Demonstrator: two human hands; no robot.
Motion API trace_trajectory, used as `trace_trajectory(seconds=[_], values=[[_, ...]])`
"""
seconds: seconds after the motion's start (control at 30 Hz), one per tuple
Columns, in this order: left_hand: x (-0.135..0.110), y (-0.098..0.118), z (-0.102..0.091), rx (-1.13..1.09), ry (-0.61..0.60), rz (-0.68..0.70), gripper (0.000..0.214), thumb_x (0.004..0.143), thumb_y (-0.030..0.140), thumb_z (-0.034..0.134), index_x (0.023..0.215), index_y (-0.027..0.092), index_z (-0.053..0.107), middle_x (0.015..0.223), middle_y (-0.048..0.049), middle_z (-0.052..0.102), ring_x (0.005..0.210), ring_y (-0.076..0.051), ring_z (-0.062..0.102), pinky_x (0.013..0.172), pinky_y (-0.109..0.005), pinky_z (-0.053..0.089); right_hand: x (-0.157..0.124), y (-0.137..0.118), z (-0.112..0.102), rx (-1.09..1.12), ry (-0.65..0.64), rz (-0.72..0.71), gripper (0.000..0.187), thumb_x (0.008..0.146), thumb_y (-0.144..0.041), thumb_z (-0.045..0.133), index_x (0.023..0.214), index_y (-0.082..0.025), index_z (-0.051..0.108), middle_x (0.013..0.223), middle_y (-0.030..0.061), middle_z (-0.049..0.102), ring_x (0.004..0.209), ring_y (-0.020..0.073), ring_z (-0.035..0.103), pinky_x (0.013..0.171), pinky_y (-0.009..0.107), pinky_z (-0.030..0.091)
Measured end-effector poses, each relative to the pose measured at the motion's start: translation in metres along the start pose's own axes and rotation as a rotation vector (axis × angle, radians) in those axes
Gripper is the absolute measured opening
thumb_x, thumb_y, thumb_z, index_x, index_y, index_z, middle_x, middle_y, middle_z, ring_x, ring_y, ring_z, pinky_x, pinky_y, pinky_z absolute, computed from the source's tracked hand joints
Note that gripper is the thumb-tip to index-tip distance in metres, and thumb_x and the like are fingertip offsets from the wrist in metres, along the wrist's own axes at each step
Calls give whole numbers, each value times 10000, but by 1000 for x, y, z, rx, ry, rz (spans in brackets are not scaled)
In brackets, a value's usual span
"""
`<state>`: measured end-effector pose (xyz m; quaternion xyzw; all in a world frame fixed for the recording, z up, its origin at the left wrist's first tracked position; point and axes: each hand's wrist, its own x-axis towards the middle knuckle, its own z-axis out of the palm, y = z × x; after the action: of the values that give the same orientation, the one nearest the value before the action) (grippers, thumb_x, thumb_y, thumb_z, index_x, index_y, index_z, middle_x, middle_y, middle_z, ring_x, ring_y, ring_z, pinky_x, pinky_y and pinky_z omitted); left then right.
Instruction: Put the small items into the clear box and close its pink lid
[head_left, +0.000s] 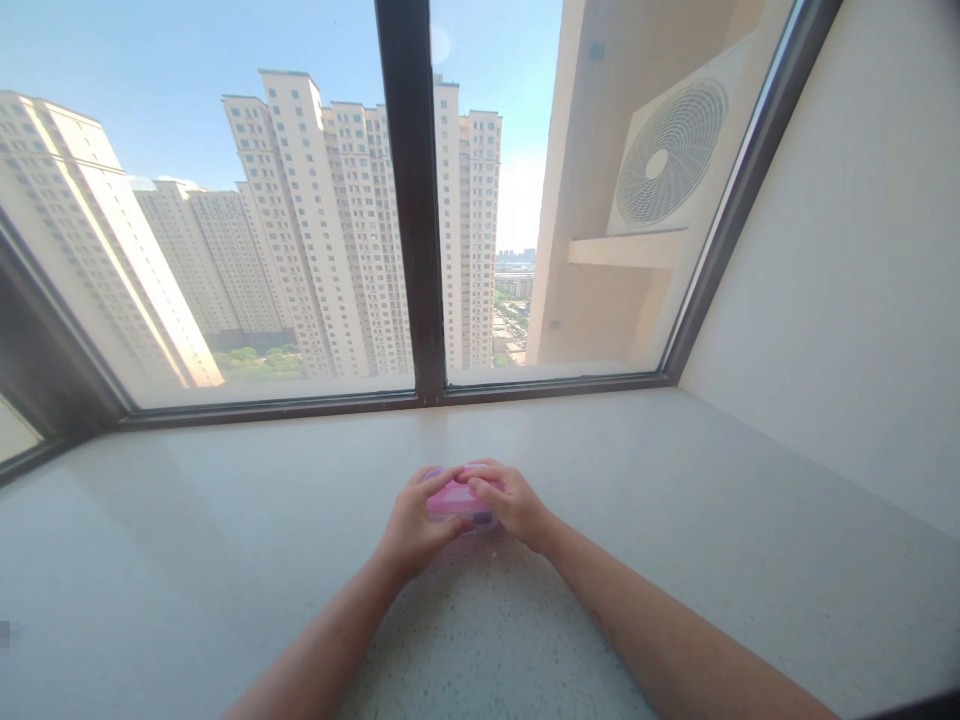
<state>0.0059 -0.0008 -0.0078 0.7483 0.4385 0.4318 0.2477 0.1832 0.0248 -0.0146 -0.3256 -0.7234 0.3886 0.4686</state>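
A small plastic case (454, 498) with a pink top and a see-through lower part rests on the pale speckled windowsill. My left hand (420, 520) is wrapped round its left side, the thumb along the near edge and the fingers over the top. From the right, my right hand (514, 500) grips the same case, its fingers curled over the pink top. Something dark shows through the clear part near my left thumb; I cannot make out what it is. Both hands cover much of the case.
The broad windowsill (225, 560) stretches out to both sides. Behind it stands a window with a dark frame (424, 250), tall buildings beyond the glass. A white wall (840, 250) closes the right side. Outside hangs an air conditioner unit (675, 150).
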Motion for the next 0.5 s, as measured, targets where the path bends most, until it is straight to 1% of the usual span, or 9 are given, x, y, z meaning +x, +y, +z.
trace_trajectory(seconds=[0.1,0.17,0.23,0.3,0.5], values=[[0,1,0,19,-1,2,569,633,259,769,1183,240,625,1147,-78,600,1066,-261,562,952,-396,431,-1,3,-1,13,-15,2,267,863,-328,538,992,-180,718,1036,87,622,989,217,573,890,365,439],[-1,1,0,25,-7,5,552,651,286,758,1184,242,622,1146,-78,600,1061,-257,567,944,-392,439,-2,5,-4,18,-46,-11,290,796,-354,639,1027,-190,700,1079,84,604,1007,226,569,900,371,437],[-1,0,1,32,-11,10,540,664,303,749,1185,243,620,1147,-77,598,1059,-253,570,942,-387,442,-4,6,-6,12,-87,-41,424,681,-359,757,1067,-202,675,1117,81,586,1018,236,567,906,374,438],[-1,-1,1,37,-11,16,543,661,285,749,1186,241,618,1149,-75,594,1060,-248,570,945,-380,442,-4,8,-8,6,-118,-74,535,603,-347,815,1094,-210,655,1131,79,577,1028,240,565,915,377,434],[0,-4,2,47,-3,37,563,646,214,740,1194,235,611,1153,-72,596,1063,-243,571,948,-370,443,-4,9,-8,8,-137,-92,552,600,-342,823,1105,-210,644,1123,82,574,1027,237,570,914,379,436]])
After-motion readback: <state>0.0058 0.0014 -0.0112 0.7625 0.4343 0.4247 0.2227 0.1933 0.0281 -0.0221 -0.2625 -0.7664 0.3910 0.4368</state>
